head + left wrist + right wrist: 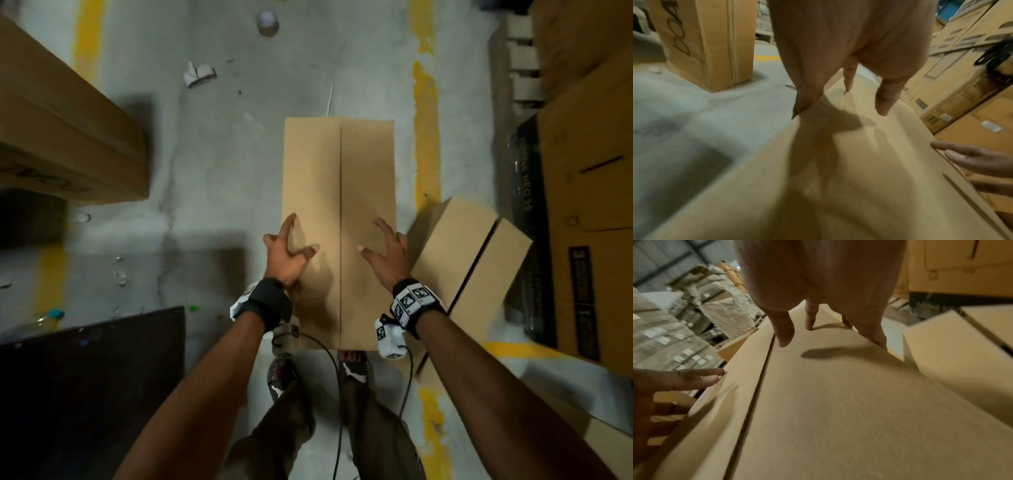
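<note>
A long brown cardboard box point(339, 171) with a seam down the middle of its shut top flaps stands in front of me, above my feet. My left hand point(287, 250) lies at its left edge with fingers spread: the index tip touches the top, the thumb hovers over it, and the outer fingers reach down past the edge. My right hand point(387, 250) mirrors it at the right edge, thumb raised and fingers spread. The left wrist view shows the left hand point(838, 48) over the box top point(859, 178). The right wrist view shows the right hand point(818, 272) over the seamed top point(838, 402).
A smaller shut carton point(469, 253) leans right beside the box. A big carton stack point(65, 137) stands at the left, and printed cartons point(589, 205) at the right. A dark board point(92, 377) lies at lower left. Yellow lines point(426, 137) and scraps point(199, 73) mark the concrete floor.
</note>
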`<state>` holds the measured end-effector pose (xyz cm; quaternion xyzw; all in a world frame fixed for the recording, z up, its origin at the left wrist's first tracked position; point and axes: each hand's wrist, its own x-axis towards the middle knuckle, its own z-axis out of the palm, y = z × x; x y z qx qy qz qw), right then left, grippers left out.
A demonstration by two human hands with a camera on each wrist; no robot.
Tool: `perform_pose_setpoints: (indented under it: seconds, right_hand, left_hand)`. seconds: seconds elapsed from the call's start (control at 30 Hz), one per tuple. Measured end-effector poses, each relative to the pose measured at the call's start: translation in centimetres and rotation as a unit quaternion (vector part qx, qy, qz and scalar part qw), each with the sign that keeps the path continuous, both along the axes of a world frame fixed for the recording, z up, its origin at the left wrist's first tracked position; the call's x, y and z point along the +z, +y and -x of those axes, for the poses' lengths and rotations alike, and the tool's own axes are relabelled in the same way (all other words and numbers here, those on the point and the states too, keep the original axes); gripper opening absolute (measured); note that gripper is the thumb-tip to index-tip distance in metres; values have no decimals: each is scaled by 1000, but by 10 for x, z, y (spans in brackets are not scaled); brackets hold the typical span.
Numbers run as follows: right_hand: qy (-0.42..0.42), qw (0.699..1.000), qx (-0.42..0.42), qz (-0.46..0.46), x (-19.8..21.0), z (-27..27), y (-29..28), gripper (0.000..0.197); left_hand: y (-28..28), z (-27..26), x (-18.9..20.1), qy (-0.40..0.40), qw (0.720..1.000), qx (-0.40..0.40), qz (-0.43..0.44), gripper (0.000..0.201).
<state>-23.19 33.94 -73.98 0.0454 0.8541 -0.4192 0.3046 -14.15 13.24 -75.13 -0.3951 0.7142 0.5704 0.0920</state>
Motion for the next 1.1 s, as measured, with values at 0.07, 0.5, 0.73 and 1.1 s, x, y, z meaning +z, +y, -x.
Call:
perform_pose_setpoints:
  seconds: [0.07,0.5,0.73,1.1]
  right_hand:
    - [28,999,19,12,70,0,-8,69]
    - [220,964,115,94,517,-20,-43,65]
    - [287,906,258,176,629,-64,-98,69]
    - [235,804,470,279,676,-278,-189,69]
  left_hand:
    - [-5,-7,68,26,999,18,24,77]
    - [-30,-64,504,179,965,54,182,79]
    - [-40,-164,618,237,916,192,261,75]
    - [-22,-431,694,173,833,383,359,74]
